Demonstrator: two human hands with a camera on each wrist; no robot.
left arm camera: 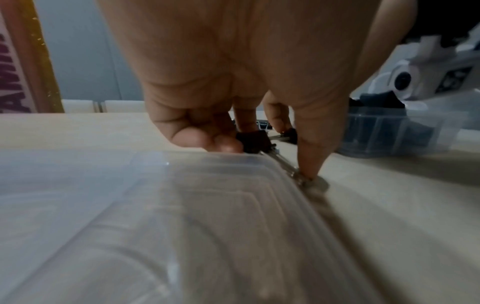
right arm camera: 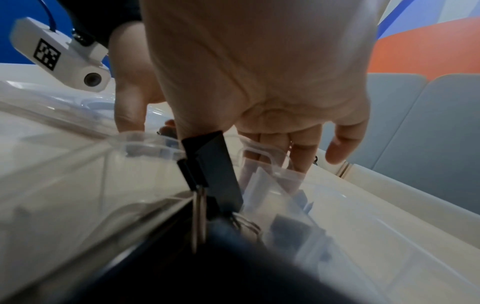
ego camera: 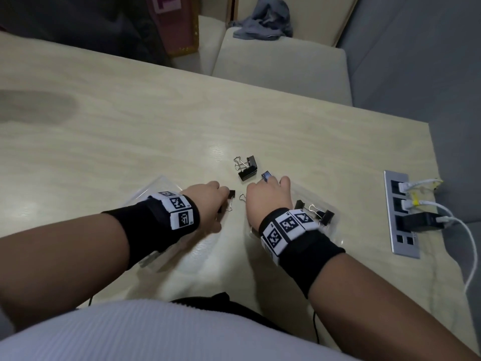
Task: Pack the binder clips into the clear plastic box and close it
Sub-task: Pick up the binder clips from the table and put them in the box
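Note:
My left hand (ego camera: 225,195) pinches a black binder clip (ego camera: 231,197) low over the table; in the left wrist view the fingers (left arm camera: 228,145) curl on its body (left arm camera: 253,139) and the thumb presses its wire handle. My right hand (ego camera: 270,182) reaches past the clear plastic box (ego camera: 335,230) and pinches a tilted clip (ego camera: 266,176) at its fingertips. Two more clips (ego camera: 247,168) lie on the table just beyond both hands. Other clips (ego camera: 324,216) lie in the box, one (right arm camera: 215,168) leaning at its rim. The box's lid (ego camera: 153,188) lies under my left wrist.
A socket strip (ego camera: 400,214) with plugs and white cables is set into the table at the right edge. A cream chair (ego camera: 281,66) with a grey cloth (ego camera: 265,19) stands past the far edge. A wire loop (ego camera: 242,197) shows between the hands.

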